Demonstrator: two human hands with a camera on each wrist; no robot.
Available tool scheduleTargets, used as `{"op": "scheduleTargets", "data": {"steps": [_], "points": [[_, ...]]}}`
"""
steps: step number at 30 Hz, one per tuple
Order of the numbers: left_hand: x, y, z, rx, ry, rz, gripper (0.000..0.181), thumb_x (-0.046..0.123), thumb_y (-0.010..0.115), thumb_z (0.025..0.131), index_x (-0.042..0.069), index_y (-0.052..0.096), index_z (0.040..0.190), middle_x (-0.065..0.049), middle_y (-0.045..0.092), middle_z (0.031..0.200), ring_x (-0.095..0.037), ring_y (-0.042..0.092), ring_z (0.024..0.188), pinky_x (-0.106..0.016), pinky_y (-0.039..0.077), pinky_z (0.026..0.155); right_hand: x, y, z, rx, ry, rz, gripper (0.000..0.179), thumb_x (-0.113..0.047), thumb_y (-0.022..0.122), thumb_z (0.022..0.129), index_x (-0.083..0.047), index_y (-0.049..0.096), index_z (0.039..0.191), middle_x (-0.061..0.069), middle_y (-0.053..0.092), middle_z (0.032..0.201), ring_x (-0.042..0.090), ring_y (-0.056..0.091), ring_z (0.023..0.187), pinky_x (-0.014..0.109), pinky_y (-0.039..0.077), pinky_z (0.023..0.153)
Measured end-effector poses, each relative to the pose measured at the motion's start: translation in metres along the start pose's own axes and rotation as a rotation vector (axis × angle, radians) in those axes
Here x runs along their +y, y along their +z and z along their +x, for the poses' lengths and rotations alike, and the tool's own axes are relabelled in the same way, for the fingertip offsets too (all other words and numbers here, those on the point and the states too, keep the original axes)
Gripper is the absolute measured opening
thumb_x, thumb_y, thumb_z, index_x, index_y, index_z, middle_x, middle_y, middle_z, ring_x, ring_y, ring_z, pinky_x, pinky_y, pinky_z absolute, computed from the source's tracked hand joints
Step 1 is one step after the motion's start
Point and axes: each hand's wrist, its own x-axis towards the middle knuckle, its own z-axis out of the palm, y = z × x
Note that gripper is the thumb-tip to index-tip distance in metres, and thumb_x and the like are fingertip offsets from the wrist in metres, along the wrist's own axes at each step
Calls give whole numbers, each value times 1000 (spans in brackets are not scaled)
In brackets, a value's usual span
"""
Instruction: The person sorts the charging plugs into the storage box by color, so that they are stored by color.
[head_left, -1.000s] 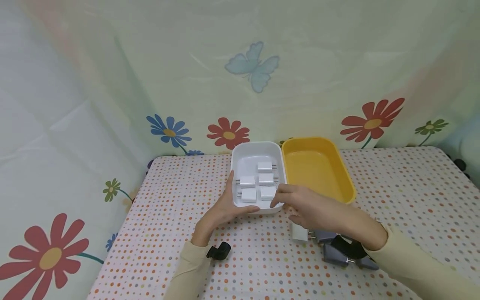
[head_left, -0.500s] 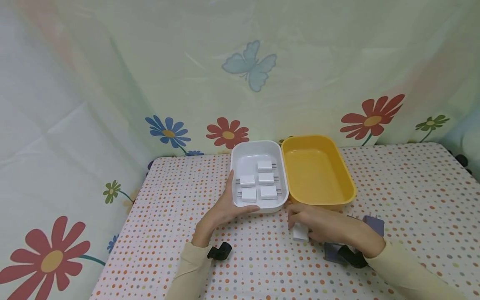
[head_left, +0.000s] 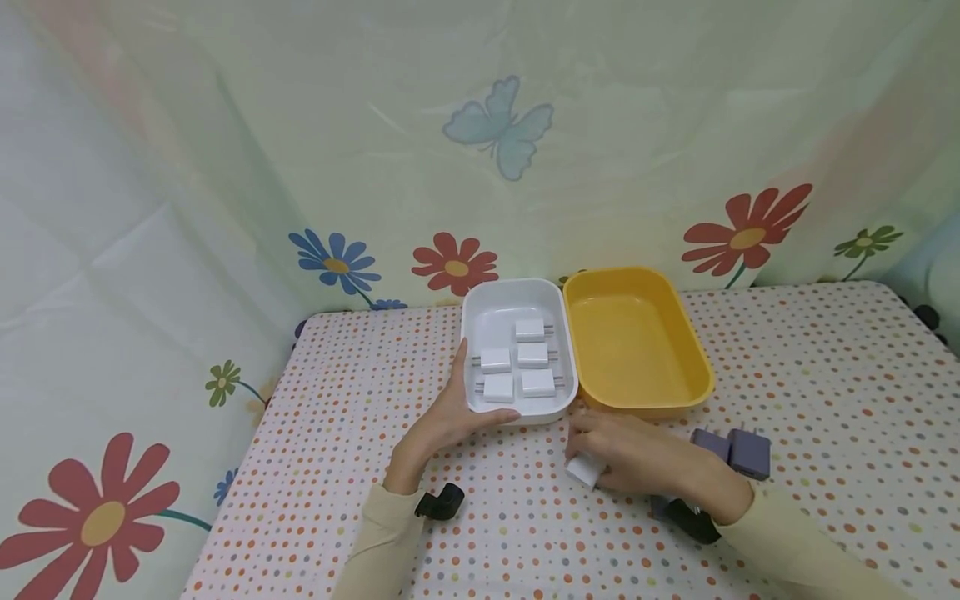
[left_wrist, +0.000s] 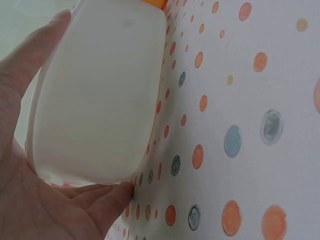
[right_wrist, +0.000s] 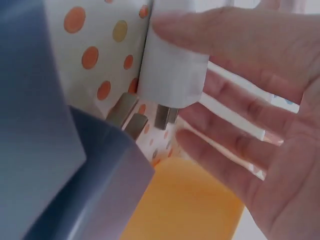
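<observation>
My left hand [head_left: 447, 412] holds the near left corner of a white plastic tray [head_left: 487, 297], its thumb along the front wall and fingers up the left side. In the left wrist view, the tray's smooth outer wall [left_wrist: 100, 95] lies within the spread of that hand. Several white charger plugs [head_left: 532, 356] lie in the tray in two columns, prongs outward. Just in front of the trays, my right hand [head_left: 630, 450] pinches another white charger plug [head_left: 585, 470]. In the right wrist view, this charger plug [right_wrist: 172, 70] shows its metal prongs, with the thumb across its side.
A yellow tray [head_left: 636, 342] stands against the white tray's right side. Dark grey-blue charger plugs [head_left: 750, 454] lie on the dotted tablecloth [head_left: 825, 367], partly behind my right forearm. A flowered curtain [head_left: 360, 150] hangs behind the table.
My right hand has moved from the white tray's near right corner to the table, taken hold of a white charger plug, and tilted it slightly leftward. The left hand has stayed put.
</observation>
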Motion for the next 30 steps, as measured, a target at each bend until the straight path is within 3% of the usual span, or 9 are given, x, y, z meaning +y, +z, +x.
{"op": "scheduleTargets", "data": {"steps": [4, 11, 18, 30], "points": [[0, 0, 1, -1, -3, 6, 134, 24, 93, 81, 20, -9, 168, -8, 27, 169, -28, 35, 149, -58, 27, 120, 5, 6, 2, -1, 0, -21, 38, -1, 91, 71, -16, 77, 103, -1, 64, 107, 14, 60, 96, 40, 58, 83], [1, 0, -1, -4, 8, 14, 134, 26, 93, 81, 20, -10, 168, -9, 26, 169, -29, 34, 150, -58, 28, 120, 2, 8, 5, -52, 25, -13, 40, 3, 89, 72, -17, 76, 104, -1, 62, 109, 14, 60, 99, 39, 57, 87], [-1, -1, -2, 1, -31, 30, 137, 29, 93, 81, 21, -13, 167, -8, 24, 170, -28, 34, 150, -57, 27, 121, -2, 6, 7, -93, 62, -5, 42, 5, 88, 71, -18, 77, 105, -3, 63, 108, 16, 61, 102, 40, 56, 93], [1, -1, -3, 5, -40, 30, 136, 29, 93, 81, 20, -12, 167, -10, 24, 170, -30, 33, 150, -59, 28, 120, -3, 6, 5, -74, 5, -34, 43, 6, 88, 71, -16, 76, 105, -1, 64, 109, 17, 63, 103, 39, 57, 92]]}}
